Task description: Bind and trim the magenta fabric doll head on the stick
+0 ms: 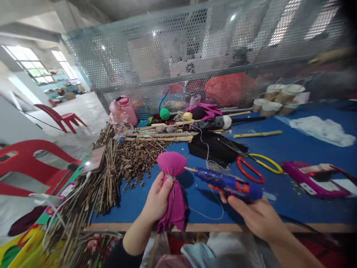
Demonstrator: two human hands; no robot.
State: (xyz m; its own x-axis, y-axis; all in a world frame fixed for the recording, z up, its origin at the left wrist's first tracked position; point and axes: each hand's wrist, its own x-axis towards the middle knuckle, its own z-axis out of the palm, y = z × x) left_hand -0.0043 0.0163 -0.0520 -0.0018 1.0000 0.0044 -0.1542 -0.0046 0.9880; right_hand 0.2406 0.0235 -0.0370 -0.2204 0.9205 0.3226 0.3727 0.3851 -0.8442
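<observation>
My left hand is closed around the neck of a magenta cloth bundle, which has a round stuffed top and loose cloth hanging below. Thin grey cord is wrapped at its neck, and a length of it trails over the blue tabletop. In my right hand is a blue hot glue gun, its nozzle pointing left. The nozzle tip is beside the right edge of the round top; whether they touch I cannot tell. Right of centre, scissors with red and yellow handles lie by black cloth.
Dried stalks and dry plant bits cover the left side. Sticks and wrapped balls lie behind. To the right are a magenta device, white stuffing and small pots. A perforated metal screen stands behind.
</observation>
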